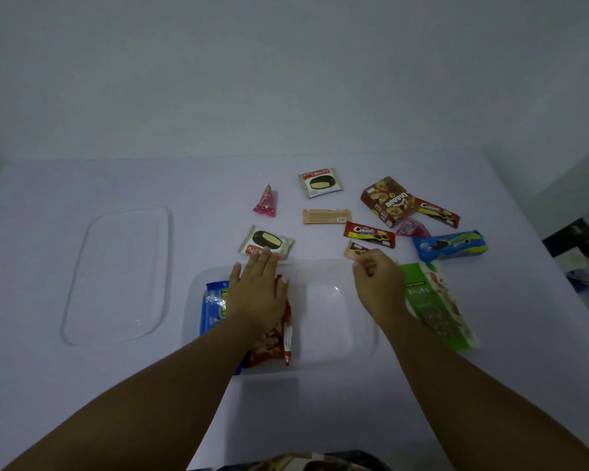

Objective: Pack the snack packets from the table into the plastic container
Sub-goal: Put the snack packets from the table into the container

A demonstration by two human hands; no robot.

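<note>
Lying with its long axis left to right, the container [334, 321] sits on the table [490, 385] near the person, and 2 packets lie in its left half: a blue packet [212, 311] and a red packet [272, 345], both pointing away from the person. The left hand [257, 294] rests flat on them, fingers straight and close together, fingertips reaching the far rim. The right hand [376, 283] hovers over the right rim, fingers curled, pinching a small brown packet [356, 250]. A green packet [436, 307] lies just right of the container. Its lid [116, 277] lies well to the left.
</note>
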